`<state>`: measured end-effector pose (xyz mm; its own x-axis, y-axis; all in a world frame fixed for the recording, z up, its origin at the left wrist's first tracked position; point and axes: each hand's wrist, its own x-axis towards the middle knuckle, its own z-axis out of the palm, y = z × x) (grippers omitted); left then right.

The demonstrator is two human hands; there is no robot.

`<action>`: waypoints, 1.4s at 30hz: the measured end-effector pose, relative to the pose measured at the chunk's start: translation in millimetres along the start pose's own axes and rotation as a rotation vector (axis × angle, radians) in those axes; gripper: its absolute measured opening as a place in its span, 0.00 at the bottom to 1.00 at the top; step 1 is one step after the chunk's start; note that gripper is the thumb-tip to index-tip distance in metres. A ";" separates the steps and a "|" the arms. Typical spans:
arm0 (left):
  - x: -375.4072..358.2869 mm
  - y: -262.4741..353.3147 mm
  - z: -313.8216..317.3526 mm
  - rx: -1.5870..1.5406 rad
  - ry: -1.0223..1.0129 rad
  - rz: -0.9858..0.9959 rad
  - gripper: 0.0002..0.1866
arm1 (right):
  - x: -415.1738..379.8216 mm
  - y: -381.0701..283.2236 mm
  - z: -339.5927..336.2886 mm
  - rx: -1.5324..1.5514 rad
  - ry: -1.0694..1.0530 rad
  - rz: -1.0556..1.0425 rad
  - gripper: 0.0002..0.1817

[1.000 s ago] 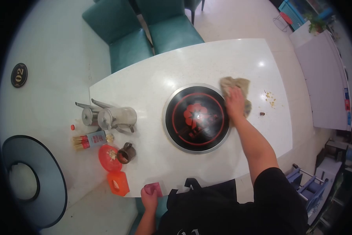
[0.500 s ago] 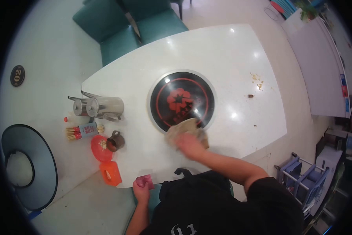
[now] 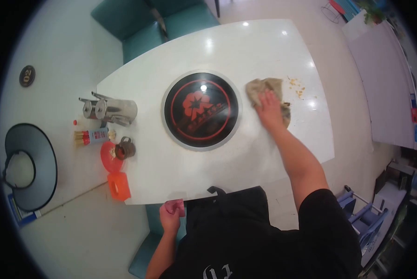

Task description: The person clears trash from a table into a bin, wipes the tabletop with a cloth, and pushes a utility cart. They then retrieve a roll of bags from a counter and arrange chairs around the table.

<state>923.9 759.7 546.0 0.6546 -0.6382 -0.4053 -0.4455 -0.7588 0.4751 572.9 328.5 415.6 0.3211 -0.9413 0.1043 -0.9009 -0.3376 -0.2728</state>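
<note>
My right hand (image 3: pixel 269 109) presses flat on a beige-brown cloth (image 3: pixel 264 87) on the white table (image 3: pixel 264 153), right of the round black plate (image 3: pixel 202 110) with its red emblem. Yellowish crumbs (image 3: pixel 296 87) lie just beyond the cloth's right edge. By the table's near edge, my left hand (image 3: pixel 170 218) is closed around a pink cloth (image 3: pixel 177 207); its fingers are wrapped on the lower part of it.
Metal pitchers (image 3: pixel 118 111), a holder of sticks (image 3: pixel 97 135), a brown mug (image 3: pixel 125 148), a red dish (image 3: pixel 111 158) and an orange container (image 3: pixel 118 186) stand at the left. Teal chairs (image 3: pixel 185 23) are behind the table; a blue-grey cart (image 3: pixel 366 214) stands lower right.
My right hand has moved with the beige cloth from the round plate's lower edge to the right, up beside the crumbs. My left hand still holds the pink cloth. The view has shifted slightly.
</note>
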 end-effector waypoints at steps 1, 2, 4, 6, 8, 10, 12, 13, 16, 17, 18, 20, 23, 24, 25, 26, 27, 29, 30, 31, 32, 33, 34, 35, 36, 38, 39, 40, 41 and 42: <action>-9.3 -0.6 4.7 -0.004 0.010 0.043 0.19 | 3.6 1.9 0.5 0.014 -0.006 -0.017 0.32; -17.9 -4.9 7.0 -0.006 0.026 0.081 0.19 | 6.1 -2.2 3.6 0.022 0.037 0.028 0.32; -32.4 -11.9 7.2 0.038 0.003 0.099 0.19 | -5.7 -31.0 13.8 0.060 0.060 0.048 0.32; -46.9 -15.7 5.5 0.065 0.032 0.071 0.18 | -41.0 -70.2 19.7 0.055 0.015 -0.152 0.32; -57.9 -20.5 3.5 0.077 0.040 0.030 0.19 | -92.9 -128.0 30.2 0.049 -0.018 -0.317 0.27; -71.0 -27.5 4.2 0.083 0.025 0.006 0.19 | -148.7 -184.4 39.3 0.172 -0.248 -0.436 0.23; -78.4 -35.5 4.4 0.073 0.024 0.006 0.20 | -208.4 -218.0 49.5 0.133 -0.322 -0.732 0.25; -80.3 -43.5 7.5 0.060 -0.001 0.025 0.20 | -217.1 -213.9 44.9 0.106 -0.327 -0.711 0.25; -98.4 -73.1 16.1 -0.005 0.025 -0.009 0.20 | -251.5 -171.2 19.3 0.296 -0.380 -0.788 0.30; -106.5 -80.8 17.4 -0.011 0.048 -0.044 0.20 | -252.8 -144.1 6.5 0.234 -0.404 -0.724 0.32; -112.1 -86.2 17.7 -0.014 0.084 -0.075 0.21 | -248.2 -118.6 -3.4 0.178 -0.415 -0.665 0.35; -129.3 -99.2 22.5 0.039 0.074 -0.078 0.22 | -242.0 -53.2 -22.8 0.130 -0.499 -0.706 0.37; -156.5 -111.6 36.4 0.054 0.076 -0.114 0.22 | -229.4 19.8 -45.0 0.054 -0.459 -0.715 0.37; -165.3 -115.0 39.2 0.100 0.048 -0.099 0.22 | -224.4 37.2 -50.0 0.039 -0.444 -0.707 0.37; -170.3 -113.9 40.9 0.147 0.019 -0.086 0.22 | -218.4 52.2 -52.7 0.021 -0.414 -0.704 0.37; -174.5 -112.7 41.7 0.150 0.018 -0.089 0.22 | -211.4 66.0 -54.7 0.024 -0.417 -0.704 0.37; -180.2 -106.8 39.3 0.158 -0.015 -0.100 0.21 | -204.9 78.9 -55.8 0.015 -0.395 -0.683 0.37; -187.5 -99.3 39.5 0.174 -0.050 -0.121 0.21 | -190.1 98.8 -59.0 0.015 -0.381 -0.663 0.37; -187.1 -96.2 39.6 0.184 -0.022 -0.120 0.20 | -180.1 108.0 -64.4 -0.001 -0.384 -0.681 0.36; -185.7 -91.3 40.4 0.192 0.006 -0.117 0.19 | -170.4 116.9 -68.5 -0.018 -0.385 -0.699 0.36; -184.2 -84.8 41.6 0.199 0.004 -0.119 0.19 | -161.6 125.1 -69.6 -0.012 -0.389 -0.696 0.36; -183.1 -76.6 43.6 0.190 0.029 -0.127 0.18 | -153.8 132.8 -70.2 0.014 -0.358 -0.723 0.35; -183.0 -70.8 46.5 0.181 0.054 -0.136 0.18 | -147.3 139.2 -72.6 0.040 -0.328 -0.749 0.34; -180.3 -68.6 51.2 0.212 0.058 -0.118 0.18 | -142.1 143.4 -74.6 0.052 -0.330 -0.754 0.33; -178.5 -61.8 57.1 0.218 0.050 -0.115 0.18 | -143.3 142.8 -73.2 0.054 -0.334 -0.745 0.33; -174.1 -37.1 76.4 0.171 0.060 -0.092 0.17 | -150.5 136.6 -74.0 -0.020 -0.301 -0.705 0.33; -173.0 -19.8 87.4 0.170 0.050 -0.085 0.17 | -161.9 127.2 -70.9 0.045 -0.351 -0.622 0.32; -169.7 -0.5 98.9 0.187 0.040 -0.077 0.16 | -179.0 116.2 -63.9 0.110 -0.396 -0.540 0.32; -167.3 20.1 112.0 0.202 0.033 -0.072 0.16 | -200.6 109.4 -51.2 0.124 -0.362 -0.635 0.31; -165.2 45.4 128.2 0.202 0.030 -0.074 0.16 | -219.3 107.5 -43.8 0.143 -0.329 -0.734 0.30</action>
<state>717.2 814.0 534.4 0.7065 -0.5777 -0.4088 -0.5067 -0.8162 0.2777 392.8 498.9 405.4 0.9044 -0.4261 0.0235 -0.3889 -0.8456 -0.3657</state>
